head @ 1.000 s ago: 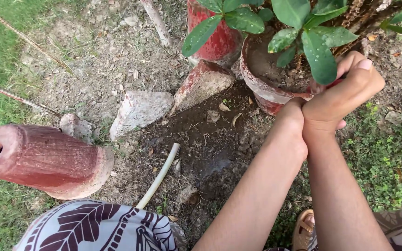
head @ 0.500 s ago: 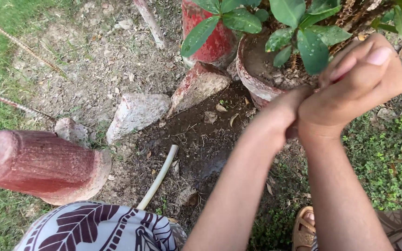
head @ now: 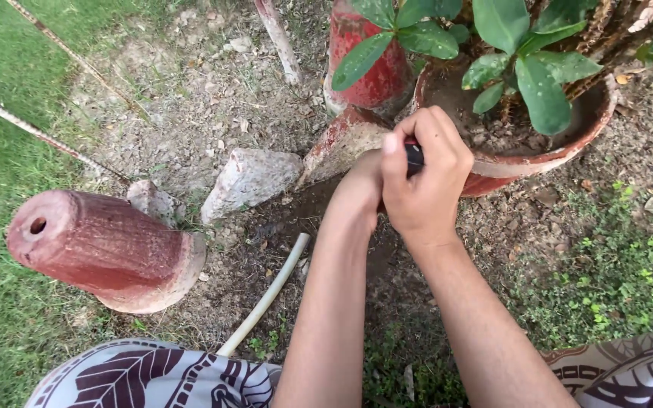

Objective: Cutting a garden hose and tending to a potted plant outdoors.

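Bare soil and grass surround a planted pot (head: 561, 155). Both hands have dropped from its leaves to its near rim: the right hand (head: 425, 177) is clenched on a dark handle (head: 414, 156), the left hand (head: 360, 185) behind it, fingers hidden, grip unclear.

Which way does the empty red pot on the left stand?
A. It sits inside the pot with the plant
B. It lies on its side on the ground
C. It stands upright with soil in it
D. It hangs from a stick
B: the empty red pot lies on its side at the edge of the grass, its base with the drain hole facing left, apart from the pot with the plant.
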